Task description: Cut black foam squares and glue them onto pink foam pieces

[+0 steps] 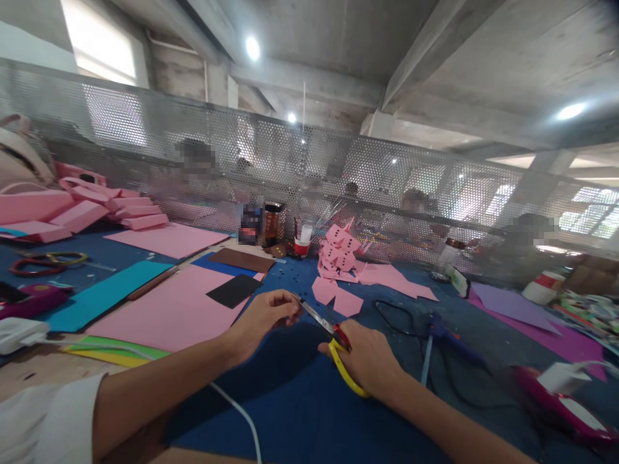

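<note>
My right hand [367, 357] is closed round the yellow handles of a pair of scissors [329, 335], whose blades point up and left. My left hand [265, 316] is pinched shut at the blade tips; whatever it holds is too small to make out. Both hands hover over a dark blue sheet [300, 399] on the table. A large pink foam sheet [178, 309] lies just left of my left hand, with a small black piece [235, 290] on it.
Cut pink pieces [338, 264] pile up behind the scissors. A blue glue gun [445, 332] with its cable lies to the right. Jars and a red cup [302, 245] stand at the back. Pink boxes [97, 206] are stacked far left. Other people sit behind a perforated metal screen.
</note>
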